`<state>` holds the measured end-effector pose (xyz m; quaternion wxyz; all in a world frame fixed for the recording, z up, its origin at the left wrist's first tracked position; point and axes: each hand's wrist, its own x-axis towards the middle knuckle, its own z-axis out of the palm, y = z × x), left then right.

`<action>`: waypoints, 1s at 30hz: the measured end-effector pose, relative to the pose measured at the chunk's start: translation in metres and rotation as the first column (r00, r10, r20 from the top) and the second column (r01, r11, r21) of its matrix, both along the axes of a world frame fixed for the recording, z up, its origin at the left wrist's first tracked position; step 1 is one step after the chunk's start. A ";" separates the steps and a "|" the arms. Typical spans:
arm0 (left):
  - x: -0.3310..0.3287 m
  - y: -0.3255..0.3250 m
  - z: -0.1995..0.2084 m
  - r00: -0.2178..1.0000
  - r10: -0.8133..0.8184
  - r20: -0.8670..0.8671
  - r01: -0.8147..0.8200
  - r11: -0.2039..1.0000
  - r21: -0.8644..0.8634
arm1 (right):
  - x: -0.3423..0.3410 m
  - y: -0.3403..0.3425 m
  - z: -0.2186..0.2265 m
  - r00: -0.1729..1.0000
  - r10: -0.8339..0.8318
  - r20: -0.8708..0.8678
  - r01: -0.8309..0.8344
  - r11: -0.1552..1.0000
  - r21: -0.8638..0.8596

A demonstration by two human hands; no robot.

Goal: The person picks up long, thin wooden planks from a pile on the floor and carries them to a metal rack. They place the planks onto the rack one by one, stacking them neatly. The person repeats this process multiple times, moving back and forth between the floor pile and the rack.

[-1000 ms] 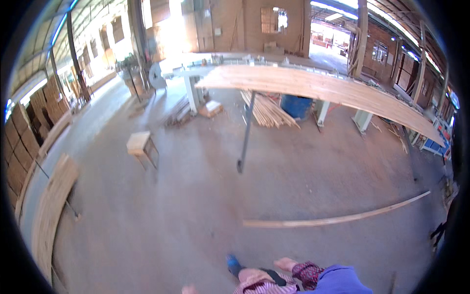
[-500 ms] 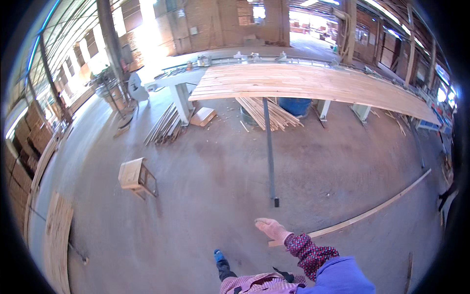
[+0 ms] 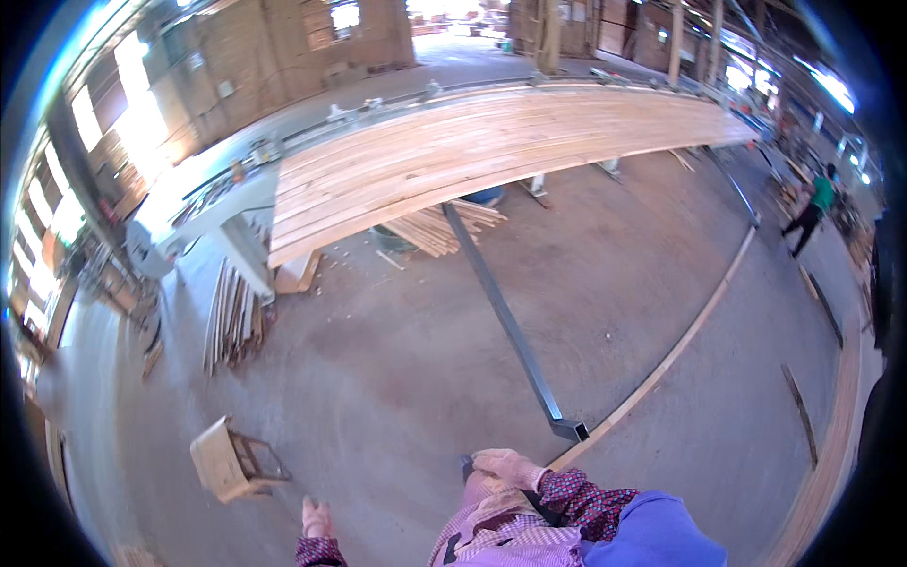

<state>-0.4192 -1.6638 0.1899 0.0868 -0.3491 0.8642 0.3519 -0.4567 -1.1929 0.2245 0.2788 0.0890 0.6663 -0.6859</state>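
My right hand, in a pale pinkish glove, hangs low in front of my checked pink apron. Its fingers are loosely stretched and nothing shows in them. My left hand, gloved too, has come in at the lower edge, fingers a little apart, with no object visible in it. A small wooden stool stands on the floor to its left. Ahead of me, a wide panel of joined wooden strips lies on a long machine table, out of reach of both hands.
A grey metal bar slopes from under the panel to the floor near me. Along the floor to the right runs a long wooden strip. Loose strips lean by the table leg. A person in green stands far right.
The view has swung right and come nearer to the table and metal bar. My right hand has drawn back toward the apron, and my left hand has come into view.
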 end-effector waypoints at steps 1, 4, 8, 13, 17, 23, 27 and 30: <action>-0.046 -0.007 0.005 0.985 -0.092 -0.149 0.082 0.994 -0.071 | -0.013 0.000 -0.004 0.987 0.042 -0.153 -0.018 0.988 0.153; -0.179 0.006 0.020 0.880 -0.432 -0.197 0.329 0.854 -0.403 | -0.070 0.000 -0.018 0.968 -0.118 0.223 0.145 0.984 -0.105; -0.311 0.059 0.070 0.802 -0.556 -0.220 0.424 0.788 -0.447 | -0.180 -0.010 -0.026 0.944 -0.248 0.216 0.287 0.942 -0.173; -0.443 0.103 0.144 0.709 -0.705 0.002 0.493 0.494 -0.716 | -0.329 -0.040 0.003 0.948 -0.314 0.056 0.319 0.939 -0.126; -0.536 0.112 0.169 0.615 -0.778 0.129 0.536 0.293 -0.792 | -0.415 -0.070 0.041 0.943 -0.319 -0.095 0.290 0.927 -0.237; -0.642 0.100 0.171 0.344 -0.874 0.344 0.609 -0.071 -0.790 | -0.481 -0.081 0.062 0.932 -0.302 -0.203 0.262 0.944 -0.201; -0.668 0.089 0.172 0.176 -0.899 0.400 0.809 -0.100 -0.580 | -0.513 -0.092 0.066 0.843 -0.534 -0.066 0.498 0.820 -0.284; -0.669 0.088 0.186 0.020 -0.895 0.446 0.911 -0.167 -0.376 | -0.558 -0.112 0.074 0.670 -0.727 0.148 0.666 0.501 -0.553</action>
